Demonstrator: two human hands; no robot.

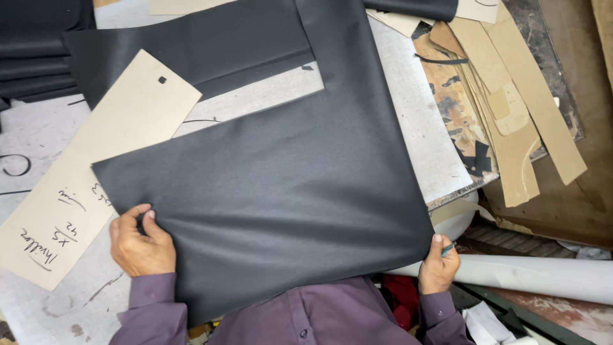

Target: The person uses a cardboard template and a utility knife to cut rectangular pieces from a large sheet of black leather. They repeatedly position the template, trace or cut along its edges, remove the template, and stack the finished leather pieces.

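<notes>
I see my left hand (pixel 142 243) gripping the near left edge of a large dark grey fabric sheet (pixel 274 185), thumb on top and fingers curled under it. My right hand (pixel 438 268) pinches the sheet's near right corner, and a small green-tipped pen or marker (pixel 448 249) sits between those same fingers. The sheet lies spread over the middle of the worktop (pixel 415 121), its near edge hanging off the worktop's front edge against my purple shirt (pixel 306 316). A beige cardboard pattern piece (pixel 96 166) with handwriting lies toward the worktop's left side, its right part tucked under the sheet. At the worktop's far right corner a heap of brown cardboard templates (pixel 511 121) spills over the edge. A white roll (pixel 536 275) lies below the worktop's right edge, just beside my right hand. Folded dark fabric (pixel 38 51) is stacked at the far left corner.
</notes>
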